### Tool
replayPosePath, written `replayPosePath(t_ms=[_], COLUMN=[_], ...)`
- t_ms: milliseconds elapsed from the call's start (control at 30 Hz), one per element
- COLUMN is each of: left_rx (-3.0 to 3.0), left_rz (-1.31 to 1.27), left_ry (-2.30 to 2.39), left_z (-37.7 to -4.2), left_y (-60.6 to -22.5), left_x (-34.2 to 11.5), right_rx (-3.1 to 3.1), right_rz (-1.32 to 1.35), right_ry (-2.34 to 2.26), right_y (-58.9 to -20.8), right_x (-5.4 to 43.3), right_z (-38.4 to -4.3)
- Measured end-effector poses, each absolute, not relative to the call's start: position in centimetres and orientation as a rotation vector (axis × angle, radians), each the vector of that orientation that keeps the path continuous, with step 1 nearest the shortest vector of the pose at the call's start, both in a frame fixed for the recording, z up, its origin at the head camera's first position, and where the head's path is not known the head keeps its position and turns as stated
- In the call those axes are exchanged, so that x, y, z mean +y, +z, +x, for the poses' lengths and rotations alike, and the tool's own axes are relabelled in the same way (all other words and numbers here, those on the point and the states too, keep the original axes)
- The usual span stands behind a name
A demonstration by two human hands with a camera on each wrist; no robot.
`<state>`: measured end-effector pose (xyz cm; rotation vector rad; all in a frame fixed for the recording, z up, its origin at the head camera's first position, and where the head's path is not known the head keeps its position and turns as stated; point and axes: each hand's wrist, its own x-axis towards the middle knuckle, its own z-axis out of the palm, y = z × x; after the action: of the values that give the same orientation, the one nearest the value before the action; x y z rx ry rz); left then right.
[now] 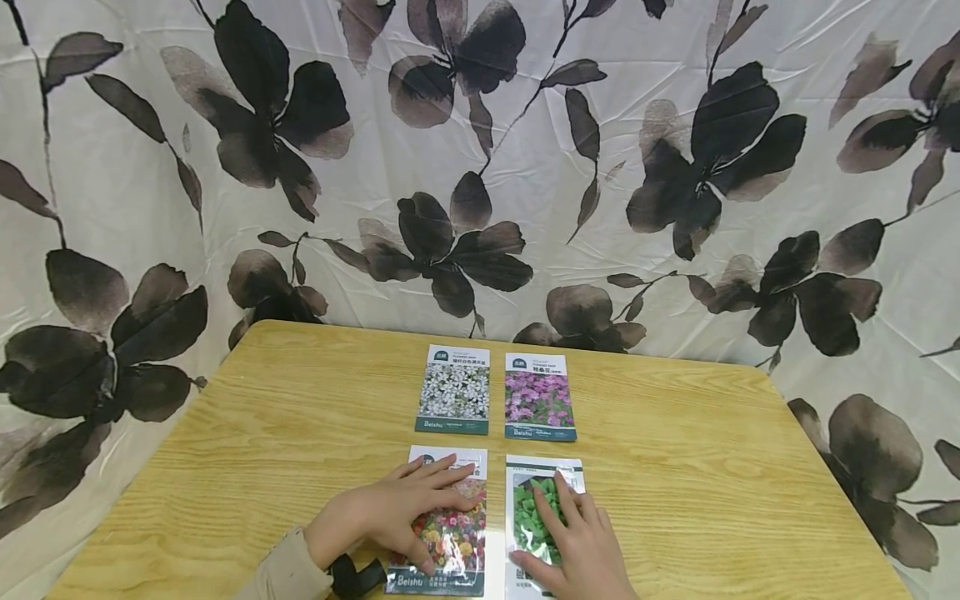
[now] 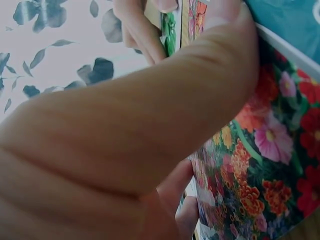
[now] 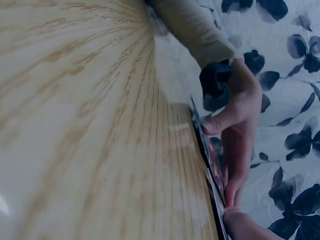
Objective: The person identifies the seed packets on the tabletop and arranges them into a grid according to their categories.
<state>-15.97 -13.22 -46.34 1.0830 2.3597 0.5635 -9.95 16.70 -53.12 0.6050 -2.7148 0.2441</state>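
My left hand [image 1: 408,508] lies spread over a seed packet [image 1: 456,546] printed with mixed red, pink and yellow flowers. Its thumb and fingertips touch the packet's face, which fills much of the left wrist view. To the right, my right hand [image 1: 581,542] rests with extended fingers on a seed packet [image 1: 530,517] showing green leaves. Both packets lie flat on the table near its front edge. Behind them, a white-flower packet [image 1: 452,390] and a purple-flower packet [image 1: 539,397] lie side by side, with neither hand on them.
The wooden table [image 1: 300,417] has light yellow grain and rounded far corners. Beyond it hangs a white curtain [image 1: 570,208] with dark flowers. A black wrist strap [image 1: 352,577] sits below the beige sleeve [image 1: 288,571] on the left arm.
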Motion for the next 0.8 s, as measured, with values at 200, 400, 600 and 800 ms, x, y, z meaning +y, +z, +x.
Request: replayPosePath(t_ms=[200, 400, 600, 800], left_rx=[2.352, 2.331, 2.330, 2.330], left_rz=[1.087, 1.131, 1.138, 1.110], left_ry=[0.583, 0.600, 0.603, 0.603], left_z=[-16.00, -15.98, -15.84, -15.78], left_y=[-46.38, -46.48, -46.42, -46.16], left_x=[-13.28, -13.47, -13.39, -13.26], right_rx=[-2.736, -2.794, -2.821, -2.826], right_rz=[0.593, 0.569, 0.535, 0.516], right_ry=[0.246, 0.297, 0.344, 0.373], right_y=[-53.02, -52.86, -52.82, -52.93], right_x=[16.65, 16.60, 16.53, 16.58], right_z=[-9.97, -9.97, -9.95, -9.91])
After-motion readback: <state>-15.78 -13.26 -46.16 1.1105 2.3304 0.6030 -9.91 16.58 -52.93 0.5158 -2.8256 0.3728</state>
